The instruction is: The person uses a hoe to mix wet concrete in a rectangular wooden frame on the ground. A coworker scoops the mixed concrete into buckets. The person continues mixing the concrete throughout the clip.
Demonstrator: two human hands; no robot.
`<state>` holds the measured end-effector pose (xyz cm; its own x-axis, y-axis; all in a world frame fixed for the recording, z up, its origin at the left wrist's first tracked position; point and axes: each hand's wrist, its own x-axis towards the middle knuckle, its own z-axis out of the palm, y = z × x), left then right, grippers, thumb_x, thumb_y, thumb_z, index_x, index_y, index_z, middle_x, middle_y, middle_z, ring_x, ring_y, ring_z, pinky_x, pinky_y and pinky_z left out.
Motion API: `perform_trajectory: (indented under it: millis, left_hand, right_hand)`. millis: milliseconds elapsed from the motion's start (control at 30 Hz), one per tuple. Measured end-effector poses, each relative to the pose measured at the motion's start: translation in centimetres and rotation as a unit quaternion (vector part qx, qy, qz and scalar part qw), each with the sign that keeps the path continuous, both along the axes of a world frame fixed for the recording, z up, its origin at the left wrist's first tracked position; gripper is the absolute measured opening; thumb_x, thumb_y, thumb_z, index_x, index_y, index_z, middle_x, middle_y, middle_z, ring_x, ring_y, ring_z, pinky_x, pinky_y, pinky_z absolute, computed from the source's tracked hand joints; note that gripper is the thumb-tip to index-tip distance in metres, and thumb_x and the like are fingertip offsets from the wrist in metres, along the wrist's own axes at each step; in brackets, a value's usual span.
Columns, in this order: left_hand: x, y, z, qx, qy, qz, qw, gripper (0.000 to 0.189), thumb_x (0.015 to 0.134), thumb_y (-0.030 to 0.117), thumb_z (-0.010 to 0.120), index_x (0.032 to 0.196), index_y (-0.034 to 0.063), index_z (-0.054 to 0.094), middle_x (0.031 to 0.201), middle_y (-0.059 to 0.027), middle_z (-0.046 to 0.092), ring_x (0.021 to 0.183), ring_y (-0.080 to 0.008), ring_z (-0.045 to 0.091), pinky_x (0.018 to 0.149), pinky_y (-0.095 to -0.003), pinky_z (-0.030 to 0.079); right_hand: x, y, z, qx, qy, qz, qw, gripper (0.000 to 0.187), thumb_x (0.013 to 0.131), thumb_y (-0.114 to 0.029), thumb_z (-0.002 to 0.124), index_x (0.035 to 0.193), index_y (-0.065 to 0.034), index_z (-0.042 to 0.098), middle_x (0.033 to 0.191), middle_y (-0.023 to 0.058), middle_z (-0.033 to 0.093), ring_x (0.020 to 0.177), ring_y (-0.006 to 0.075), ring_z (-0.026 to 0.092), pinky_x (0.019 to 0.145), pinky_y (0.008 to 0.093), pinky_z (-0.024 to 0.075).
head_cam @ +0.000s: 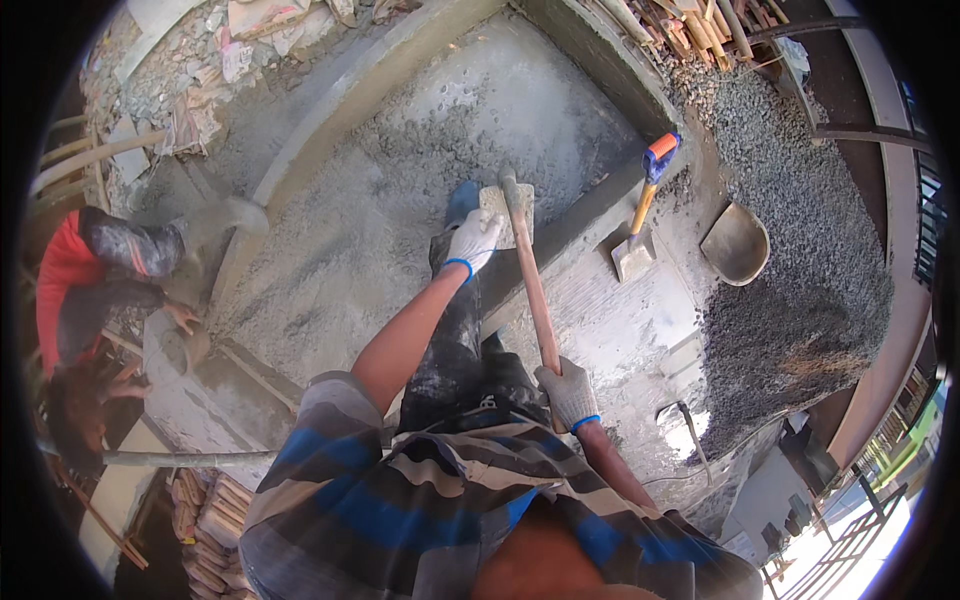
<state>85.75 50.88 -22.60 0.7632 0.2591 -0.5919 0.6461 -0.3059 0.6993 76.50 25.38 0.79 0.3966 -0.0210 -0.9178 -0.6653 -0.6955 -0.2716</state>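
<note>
A hoe with a wooden handle [534, 292] is raised across my front, its blade coated in grey cement. My left hand [474, 238], in a white knitted glove with a blue cuff, has its curled fingers at the left edge of the hoe blade [523, 225]. Lower down, my gloved right hand [570, 391] wraps the handle close to my hip. One of my boots [463, 202] stands in wet concrete [360, 217] inside a low-walled mixing bed; the other leg is outside its wall [577, 225].
A shovel [643, 202] with an orange-and-blue grip leans on the wall at right. Beyond it are a scoop-shaped container [736, 244] and a gravel pile [795, 315]. At left a bent-over person [90, 285] in red handles a bucket [184, 349]. Rubble [187, 82] lies upper left.
</note>
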Motion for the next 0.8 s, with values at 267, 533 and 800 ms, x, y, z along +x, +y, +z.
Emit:
perform_trajectory:
  millis: [267,533,800]
  left_hand:
    - [15.2,-1.4,-10.7,-0.051,0.241,0.057,0.968,0.056,0.086,0.048,0.077,0.114,-0.0005,0.070,0.103,-0.0179,0.076,0.096,-0.0296,0.075,0.079,-0.0444,0.060]
    - [30.0,9.0,-25.3,-0.045,0.119,0.121,0.984,0.042,0.086,0.032,0.075,0.109,-0.0029,0.068,0.097,-0.0236,0.075,0.085,-0.0361,0.076,0.069,-0.0460,0.061]
    - [33.5,12.0,-27.0,-0.007,0.131,0.073,0.989,0.043,0.092,0.034,0.066,0.109,-0.0054,0.069,0.091,-0.0202,0.075,0.076,-0.0282,0.076,0.069,-0.0406,0.061]
  right_hand:
    - [14.9,11.0,-10.5,0.004,-0.014,0.006,1.000,0.044,0.089,-0.037,0.067,0.111,0.0011,0.068,0.084,0.0221,0.072,0.086,0.0356,0.075,0.079,0.0478,0.0563]
    - [28.3,21.2,-28.5,0.098,-0.171,-0.008,0.980,0.045,0.090,-0.038,0.065,0.112,0.0008,0.066,0.098,0.0261,0.073,0.093,0.0445,0.071,0.080,0.0510,0.0548]
    - [32.4,23.7,-40.2,0.418,0.111,-0.402,0.807,0.030,0.095,-0.036,0.071,0.101,-0.0075,0.063,0.078,0.0070,0.064,0.059,0.0212,0.063,0.057,0.0374,0.0565]
